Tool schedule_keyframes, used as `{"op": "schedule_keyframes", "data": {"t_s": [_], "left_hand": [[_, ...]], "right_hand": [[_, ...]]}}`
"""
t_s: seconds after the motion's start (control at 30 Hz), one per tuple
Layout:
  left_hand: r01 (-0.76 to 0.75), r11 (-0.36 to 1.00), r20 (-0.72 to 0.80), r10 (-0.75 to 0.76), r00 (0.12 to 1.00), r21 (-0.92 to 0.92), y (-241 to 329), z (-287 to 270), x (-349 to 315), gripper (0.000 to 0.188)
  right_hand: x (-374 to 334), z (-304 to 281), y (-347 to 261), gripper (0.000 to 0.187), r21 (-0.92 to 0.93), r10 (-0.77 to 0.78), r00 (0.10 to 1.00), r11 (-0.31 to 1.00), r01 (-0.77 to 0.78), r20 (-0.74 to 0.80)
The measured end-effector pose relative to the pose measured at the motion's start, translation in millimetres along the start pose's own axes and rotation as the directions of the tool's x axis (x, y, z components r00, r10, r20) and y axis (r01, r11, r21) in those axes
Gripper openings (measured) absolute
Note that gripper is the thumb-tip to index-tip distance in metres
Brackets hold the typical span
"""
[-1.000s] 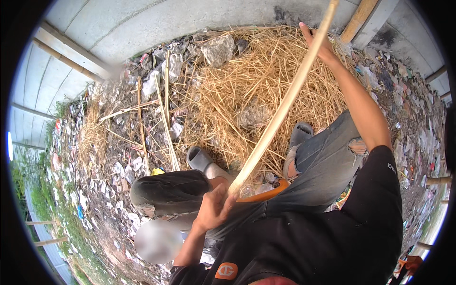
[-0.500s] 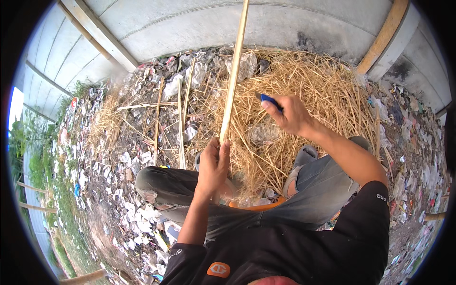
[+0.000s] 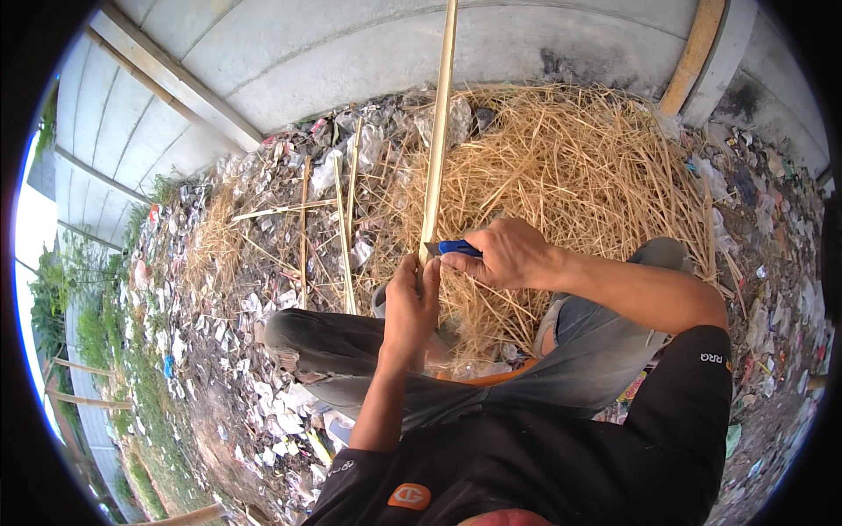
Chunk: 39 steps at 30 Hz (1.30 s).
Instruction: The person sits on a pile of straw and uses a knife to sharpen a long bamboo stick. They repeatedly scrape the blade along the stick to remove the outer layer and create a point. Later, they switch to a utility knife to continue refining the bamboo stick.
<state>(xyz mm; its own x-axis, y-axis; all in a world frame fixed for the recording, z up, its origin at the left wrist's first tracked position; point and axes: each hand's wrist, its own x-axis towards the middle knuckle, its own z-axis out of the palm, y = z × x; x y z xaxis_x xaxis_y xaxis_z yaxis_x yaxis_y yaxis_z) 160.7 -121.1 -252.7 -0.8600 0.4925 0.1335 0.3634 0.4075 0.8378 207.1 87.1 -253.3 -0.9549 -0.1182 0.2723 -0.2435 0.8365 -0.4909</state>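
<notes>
My left hand (image 3: 412, 302) is closed around the lower end of a long, pale bamboo strip (image 3: 438, 131), which rises away from me toward the wall. In my right hand (image 3: 509, 254) is a utility knife (image 3: 458, 248) with a blue handle. Its dark blade lies against the strip just above my left fingers, and the two hands nearly touch. Beyond them a heap of straw-coloured shavings (image 3: 579, 167) covers the ground. My legs are bent on either side of the hands.
Several loose bamboo strips (image 3: 343, 237) lie on the littered ground at the left. A grey panel wall (image 3: 351, 44) closes off the far side, with a wooden post (image 3: 693, 57) at the right. Scraps of rubbish (image 3: 272, 403) spread around my knees.
My right hand has come left and down with the knife, from apart from the strip to blade against it. My left hand has shifted slightly right, still gripping the strip.
</notes>
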Motion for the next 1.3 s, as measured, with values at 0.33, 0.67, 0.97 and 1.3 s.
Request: {"op": "schedule_keyframes", "data": {"t_s": [0.33,0.67,0.97,1.3], "left_hand": [[0.031,0.999,0.093,-0.026,0.995,-0.044,-8.6,-4.0,-35.8,0.03],[-0.114,0.978,0.437,0.026,0.899,0.176,-31.1,-53.4,-145.6,0.022],[0.147,0.978,0.384,-0.079,0.92,-0.15,-22.8,-31.8,-84.7,0.021],[0.248,0.847,0.258,-0.137,0.956,-0.47,2.4,-20.1,-29.4,0.033]], "right_hand": [[33.4,-22.3,83.3,0.075,-0.165,0.119,0.99,0.978,-0.13,-0.078],[-3.4,-175.5,269.9,0.072,0.309,0.818,0.329,0.503,-0.807,-0.472],[8.6,-150.3,173.8,0.072,0.018,0.628,0.613,0.705,-0.709,-0.479],[11.2,-56.4,24.2,0.069,0.155,0.231,0.972,0.962,-0.223,-0.032]]}}
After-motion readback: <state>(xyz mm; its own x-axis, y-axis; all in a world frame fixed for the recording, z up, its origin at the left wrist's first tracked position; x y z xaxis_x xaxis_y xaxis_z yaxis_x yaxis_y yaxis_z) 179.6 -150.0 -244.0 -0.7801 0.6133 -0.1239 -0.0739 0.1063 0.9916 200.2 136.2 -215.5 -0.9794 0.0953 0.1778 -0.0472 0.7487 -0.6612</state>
